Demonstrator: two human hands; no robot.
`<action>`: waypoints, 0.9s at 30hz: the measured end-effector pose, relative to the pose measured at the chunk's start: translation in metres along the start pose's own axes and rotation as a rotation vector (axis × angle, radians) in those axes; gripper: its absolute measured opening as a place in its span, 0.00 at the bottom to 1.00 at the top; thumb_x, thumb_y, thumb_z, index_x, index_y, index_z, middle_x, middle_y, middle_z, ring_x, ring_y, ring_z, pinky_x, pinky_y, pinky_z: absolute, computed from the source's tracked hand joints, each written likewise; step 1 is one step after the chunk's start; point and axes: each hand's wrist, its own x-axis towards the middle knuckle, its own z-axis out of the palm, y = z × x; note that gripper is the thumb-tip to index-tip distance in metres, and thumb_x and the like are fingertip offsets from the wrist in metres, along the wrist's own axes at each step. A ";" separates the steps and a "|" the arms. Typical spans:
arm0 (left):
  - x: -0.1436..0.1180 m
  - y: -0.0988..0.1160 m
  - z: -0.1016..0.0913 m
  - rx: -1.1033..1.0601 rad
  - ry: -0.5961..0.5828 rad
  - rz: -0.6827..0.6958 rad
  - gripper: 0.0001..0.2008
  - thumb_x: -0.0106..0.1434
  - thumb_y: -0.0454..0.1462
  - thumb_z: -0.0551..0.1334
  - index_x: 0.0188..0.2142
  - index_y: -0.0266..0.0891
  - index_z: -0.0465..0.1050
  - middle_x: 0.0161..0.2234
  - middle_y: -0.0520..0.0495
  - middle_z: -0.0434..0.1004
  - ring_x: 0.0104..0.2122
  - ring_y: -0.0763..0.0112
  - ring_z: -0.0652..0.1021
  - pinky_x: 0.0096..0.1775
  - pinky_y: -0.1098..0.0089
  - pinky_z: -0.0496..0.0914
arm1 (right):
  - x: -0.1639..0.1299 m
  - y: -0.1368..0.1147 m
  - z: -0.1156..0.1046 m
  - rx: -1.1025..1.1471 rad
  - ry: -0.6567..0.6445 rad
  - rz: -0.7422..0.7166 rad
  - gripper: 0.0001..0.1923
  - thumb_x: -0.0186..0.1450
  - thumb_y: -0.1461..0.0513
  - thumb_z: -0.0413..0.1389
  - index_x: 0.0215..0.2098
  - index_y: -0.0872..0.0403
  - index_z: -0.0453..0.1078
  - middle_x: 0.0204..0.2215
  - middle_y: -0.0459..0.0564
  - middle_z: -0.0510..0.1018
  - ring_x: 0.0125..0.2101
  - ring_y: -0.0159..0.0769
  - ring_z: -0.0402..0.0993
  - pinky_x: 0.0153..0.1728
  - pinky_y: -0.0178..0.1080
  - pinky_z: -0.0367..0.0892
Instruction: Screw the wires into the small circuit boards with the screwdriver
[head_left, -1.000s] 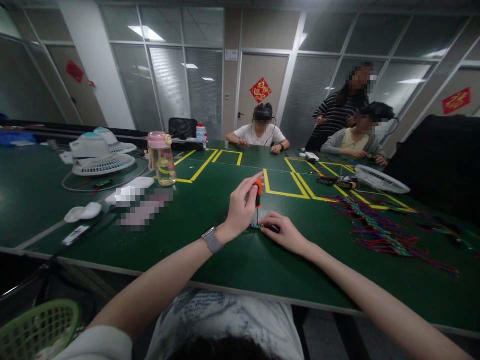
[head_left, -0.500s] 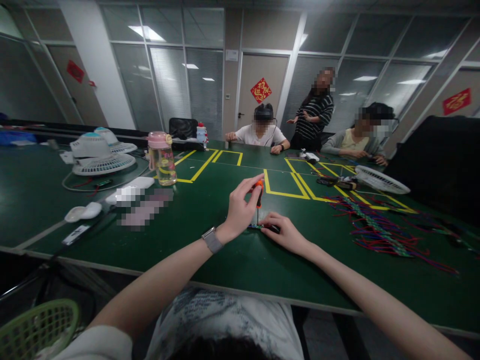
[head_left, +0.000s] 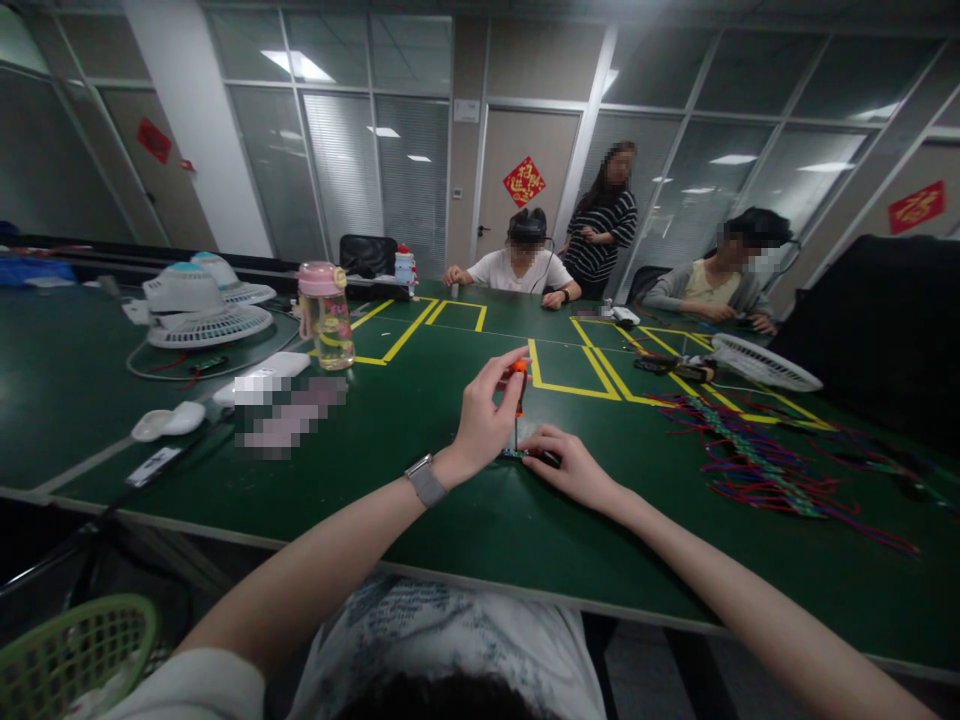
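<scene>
My left hand [head_left: 484, 415], with a watch on the wrist, holds a small screwdriver with an orange handle [head_left: 518, 382] upright, its thin shaft pointing down. The tip meets a small green circuit board [head_left: 514, 453] lying on the green table [head_left: 465, 520]. My right hand [head_left: 574, 465] rests flat on the table and pins that board and a small dark part beside it with the fingertips. Both hands sit close together near the table's middle.
A pink-lidded water bottle [head_left: 325, 315], white fan parts [head_left: 199, 310] and white plastic pieces [head_left: 166, 421] lie to the left. Coloured wire bundles [head_left: 757, 455] and a fan grille [head_left: 765, 362] lie to the right. Two people sit at the far side, one stands behind. A green basket [head_left: 75, 650] sits lower left.
My hands stay almost still on the screwdriver and board. The standing person in the striped top has walked left, from the right-hand seated person to behind the middle one.
</scene>
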 end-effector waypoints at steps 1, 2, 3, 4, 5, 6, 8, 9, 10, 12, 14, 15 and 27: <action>0.001 0.000 0.000 0.015 0.010 0.003 0.14 0.68 0.36 0.55 0.53 0.41 0.69 0.44 0.45 0.73 0.39 0.72 0.76 0.40 0.71 0.72 | 0.000 0.000 0.000 -0.002 0.000 0.000 0.09 0.64 0.63 0.55 0.40 0.55 0.76 0.34 0.52 0.75 0.36 0.38 0.72 0.41 0.41 0.68; 0.001 0.000 0.000 0.043 0.024 0.017 0.12 0.67 0.36 0.57 0.50 0.41 0.71 0.42 0.46 0.73 0.39 0.72 0.75 0.40 0.72 0.71 | 0.000 0.000 0.000 -0.005 0.001 0.001 0.09 0.64 0.63 0.55 0.40 0.55 0.76 0.34 0.52 0.75 0.36 0.38 0.72 0.40 0.41 0.68; 0.001 0.001 -0.001 0.082 0.040 0.036 0.11 0.65 0.36 0.60 0.47 0.41 0.72 0.40 0.47 0.72 0.38 0.72 0.74 0.39 0.72 0.71 | 0.000 0.000 0.000 -0.009 0.004 0.000 0.09 0.64 0.63 0.55 0.40 0.55 0.76 0.34 0.52 0.76 0.36 0.38 0.72 0.40 0.41 0.68; 0.001 0.002 -0.001 0.123 0.054 0.057 0.10 0.64 0.36 0.61 0.45 0.41 0.74 0.37 0.48 0.70 0.37 0.72 0.73 0.39 0.72 0.70 | 0.000 0.000 0.000 -0.012 0.007 -0.001 0.08 0.64 0.63 0.55 0.40 0.55 0.76 0.34 0.52 0.76 0.36 0.38 0.72 0.40 0.41 0.68; 0.001 0.003 -0.002 0.158 0.066 0.076 0.09 0.63 0.37 0.63 0.44 0.41 0.75 0.36 0.49 0.68 0.36 0.73 0.72 0.39 0.71 0.70 | 0.000 0.001 0.001 -0.015 0.009 -0.002 0.08 0.64 0.63 0.55 0.39 0.55 0.76 0.34 0.52 0.76 0.36 0.39 0.72 0.40 0.41 0.68; 0.001 0.004 -0.002 0.183 0.073 0.089 0.09 0.63 0.37 0.63 0.43 0.42 0.75 0.36 0.49 0.67 0.35 0.73 0.71 0.40 0.71 0.70 | 0.000 0.001 0.001 -0.016 0.009 -0.003 0.08 0.64 0.63 0.55 0.39 0.55 0.76 0.34 0.52 0.76 0.36 0.39 0.72 0.40 0.41 0.68; 0.000 0.004 -0.003 0.194 0.067 0.103 0.10 0.66 0.38 0.59 0.45 0.42 0.75 0.38 0.47 0.66 0.38 0.71 0.72 0.42 0.69 0.69 | 0.001 0.001 0.001 -0.017 0.008 -0.005 0.08 0.64 0.63 0.55 0.39 0.54 0.76 0.34 0.52 0.76 0.36 0.39 0.72 0.40 0.41 0.67; 0.000 0.004 -0.003 0.181 0.057 0.105 0.12 0.68 0.37 0.56 0.47 0.42 0.74 0.40 0.46 0.67 0.41 0.70 0.72 0.44 0.69 0.69 | 0.001 0.001 0.001 -0.017 0.007 -0.006 0.08 0.64 0.63 0.56 0.39 0.54 0.76 0.34 0.52 0.76 0.36 0.38 0.72 0.40 0.41 0.67; 0.000 0.004 -0.003 0.157 0.044 0.102 0.14 0.69 0.37 0.53 0.50 0.42 0.73 0.42 0.45 0.68 0.43 0.70 0.72 0.46 0.68 0.69 | 0.001 0.001 0.001 -0.016 0.007 -0.006 0.08 0.64 0.63 0.56 0.39 0.55 0.76 0.34 0.52 0.76 0.36 0.38 0.72 0.40 0.40 0.67; -0.001 0.002 -0.002 0.091 0.021 0.075 0.16 0.71 0.36 0.49 0.54 0.42 0.69 0.46 0.44 0.70 0.44 0.70 0.74 0.46 0.67 0.70 | 0.001 0.001 0.001 -0.008 0.006 -0.004 0.08 0.64 0.64 0.56 0.40 0.55 0.76 0.34 0.52 0.76 0.36 0.38 0.72 0.40 0.40 0.68; 0.000 0.001 -0.001 0.040 0.015 0.044 0.16 0.71 0.36 0.50 0.55 0.42 0.67 0.46 0.44 0.72 0.42 0.71 0.75 0.44 0.69 0.71 | 0.001 0.000 0.001 0.001 0.003 -0.002 0.09 0.64 0.64 0.55 0.40 0.56 0.76 0.34 0.52 0.76 0.36 0.38 0.72 0.40 0.40 0.68; 0.000 0.001 -0.001 0.036 0.020 0.037 0.15 0.70 0.36 0.51 0.54 0.42 0.68 0.45 0.44 0.73 0.41 0.71 0.76 0.42 0.70 0.71 | 0.001 0.000 0.001 0.003 0.002 -0.001 0.09 0.64 0.64 0.55 0.40 0.56 0.76 0.34 0.52 0.76 0.36 0.37 0.72 0.40 0.40 0.68; 0.000 0.001 -0.003 0.087 0.019 0.058 0.17 0.71 0.36 0.49 0.55 0.43 0.69 0.44 0.45 0.71 0.42 0.71 0.74 0.45 0.68 0.70 | 0.000 -0.001 -0.001 -0.009 0.006 0.001 0.09 0.64 0.62 0.55 0.40 0.54 0.76 0.34 0.52 0.76 0.36 0.37 0.72 0.40 0.41 0.68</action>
